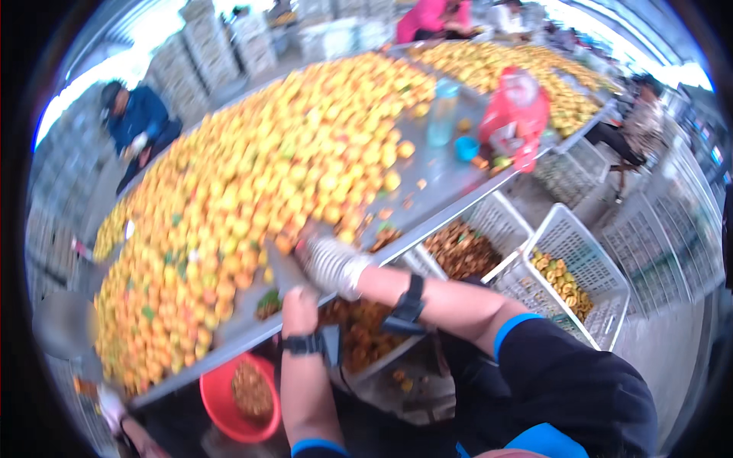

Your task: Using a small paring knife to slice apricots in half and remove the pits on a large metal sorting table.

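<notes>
Yellow-orange fruit (206,168) covers much of a long metal table (435,183). At its near edge my left hand (286,271), in a greyish glove, reaches among the fruit; it is blurred, and its fingers are unclear. Just right of it, my right hand (332,263), in a white striped glove, is beside an orange fruit (284,244). Motion blur hides whether either hand holds anything.
Crates of brown pieces (462,248) and cut fruit (561,282) stand right below the table, a red basin (225,397) left. A red bag (511,114), clear jug (443,114) and blue cup (467,149) lie rightward. Co-workers (141,118) surround the table; another hand (114,408) shows lower left.
</notes>
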Action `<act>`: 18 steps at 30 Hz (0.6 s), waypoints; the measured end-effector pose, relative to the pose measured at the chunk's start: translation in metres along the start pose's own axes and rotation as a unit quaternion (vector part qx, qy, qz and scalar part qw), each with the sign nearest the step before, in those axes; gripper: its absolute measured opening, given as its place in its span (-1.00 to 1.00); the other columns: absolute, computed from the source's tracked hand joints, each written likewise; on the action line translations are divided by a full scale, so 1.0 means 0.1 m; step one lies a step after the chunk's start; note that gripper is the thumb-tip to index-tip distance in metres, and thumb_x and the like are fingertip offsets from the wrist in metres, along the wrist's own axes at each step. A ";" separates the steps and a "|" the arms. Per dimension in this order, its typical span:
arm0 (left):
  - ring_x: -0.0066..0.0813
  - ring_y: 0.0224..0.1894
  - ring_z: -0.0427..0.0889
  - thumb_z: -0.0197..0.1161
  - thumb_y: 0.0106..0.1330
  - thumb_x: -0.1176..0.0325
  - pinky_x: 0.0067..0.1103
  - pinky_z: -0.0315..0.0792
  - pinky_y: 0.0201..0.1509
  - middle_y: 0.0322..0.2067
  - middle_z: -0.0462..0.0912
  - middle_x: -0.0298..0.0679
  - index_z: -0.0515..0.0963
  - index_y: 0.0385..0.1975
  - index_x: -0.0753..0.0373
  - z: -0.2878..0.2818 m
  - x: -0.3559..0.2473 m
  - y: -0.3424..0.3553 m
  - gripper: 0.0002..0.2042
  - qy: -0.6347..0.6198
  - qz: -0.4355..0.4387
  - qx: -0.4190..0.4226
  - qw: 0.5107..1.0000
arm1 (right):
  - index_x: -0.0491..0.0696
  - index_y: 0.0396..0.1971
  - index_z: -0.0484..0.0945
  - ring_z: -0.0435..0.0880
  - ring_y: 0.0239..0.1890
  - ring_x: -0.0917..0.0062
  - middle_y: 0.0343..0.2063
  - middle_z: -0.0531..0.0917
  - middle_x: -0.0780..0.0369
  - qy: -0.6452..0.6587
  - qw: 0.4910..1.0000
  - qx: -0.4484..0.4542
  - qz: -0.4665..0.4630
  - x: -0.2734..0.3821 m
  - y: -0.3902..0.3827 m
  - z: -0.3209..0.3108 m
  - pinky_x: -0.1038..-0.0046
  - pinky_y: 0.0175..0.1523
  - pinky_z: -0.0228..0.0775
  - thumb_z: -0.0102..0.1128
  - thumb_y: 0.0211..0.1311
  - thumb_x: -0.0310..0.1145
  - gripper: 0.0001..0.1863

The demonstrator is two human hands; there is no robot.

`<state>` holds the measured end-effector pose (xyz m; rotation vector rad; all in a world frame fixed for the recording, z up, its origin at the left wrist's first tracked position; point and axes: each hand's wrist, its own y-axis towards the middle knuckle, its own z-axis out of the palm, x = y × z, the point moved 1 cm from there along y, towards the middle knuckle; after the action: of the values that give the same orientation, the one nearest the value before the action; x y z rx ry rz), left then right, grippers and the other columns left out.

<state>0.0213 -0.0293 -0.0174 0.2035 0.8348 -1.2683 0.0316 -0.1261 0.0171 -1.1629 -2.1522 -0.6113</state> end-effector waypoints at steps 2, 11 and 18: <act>-0.26 -0.02 0.57 -0.13 0.36 -0.29 -0.38 0.50 0.10 -0.02 0.56 -0.15 0.31 0.23 0.19 -0.09 0.01 0.05 -0.31 -0.014 -0.001 -0.002 1.000 | -0.26 -0.31 0.58 0.65 -0.25 0.00 -0.36 0.64 -0.13 0.006 0.998 0.034 0.050 0.05 -0.05 -0.06 0.14 -0.11 0.48 -0.16 0.40 -0.15 -0.54; -0.44 -0.16 0.55 -0.16 0.43 -0.12 -0.49 0.50 -0.07 -0.14 0.56 -0.30 0.46 0.01 0.16 -0.32 0.02 0.20 -0.51 0.041 0.027 -0.028 0.998 | -0.22 -0.24 0.57 0.65 -0.23 0.03 -0.35 0.66 -0.08 0.037 0.997 0.039 0.052 0.08 -0.16 -0.01 0.13 -0.11 0.47 -0.11 0.37 -0.19 -0.61; -0.36 -0.09 0.56 -0.12 0.40 -0.21 -0.43 0.49 0.05 -0.11 0.55 -0.27 0.41 0.08 0.20 0.02 -0.03 -0.05 -0.42 -0.004 0.016 0.031 0.999 | -0.18 -0.24 0.60 0.65 -0.22 0.03 -0.32 0.66 -0.08 0.010 0.998 0.027 0.060 0.12 -0.03 -0.20 0.15 -0.10 0.48 -0.07 0.36 -0.15 -0.61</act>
<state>0.0174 -0.0295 -0.0126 0.2600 0.7842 -1.2647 0.0301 -0.1335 0.0396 -1.2406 -2.0524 -0.5076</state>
